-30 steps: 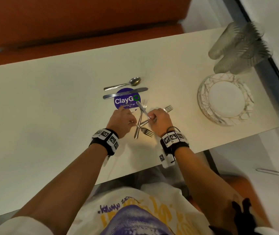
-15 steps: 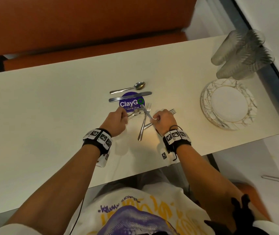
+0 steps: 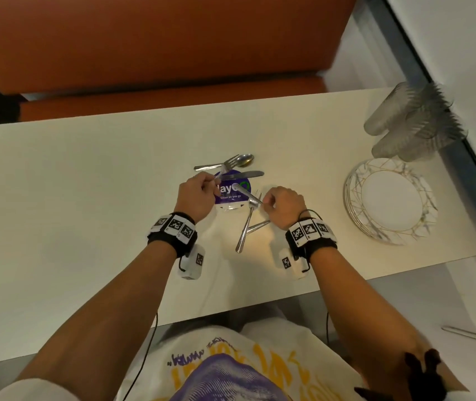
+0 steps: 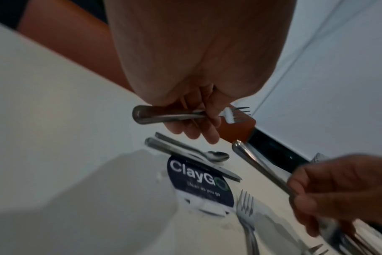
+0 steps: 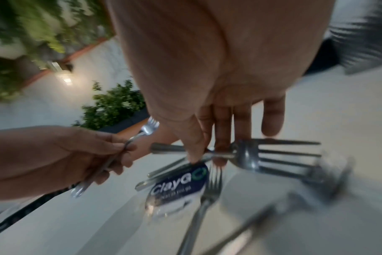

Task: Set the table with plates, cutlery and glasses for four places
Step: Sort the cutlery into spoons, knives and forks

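Fingers [image 4: 209,119] of the left hand [image 3: 196,198] curl round the handle of a fork [image 3: 225,167], holding it clear of the surface [image 3: 86,198] with its tines over the spoon [image 3: 242,160]. Thumb and fingers of the right hand [image 3: 283,209] pinch the neck of a second fork [image 5: 262,155], lifted too, its handle end over the purple sticker [image 3: 231,195]. Two more forks [image 3: 247,227] lie crossed on the surface between the wrists, just beside the sticker. Spoon and knife [image 3: 242,175] lie side by side at the sticker's far edge, the knife across it. A stack of plates [image 3: 390,201] sits well apart near the surface's right end, with ribbed glasses [image 3: 410,125] clustered just beyond it
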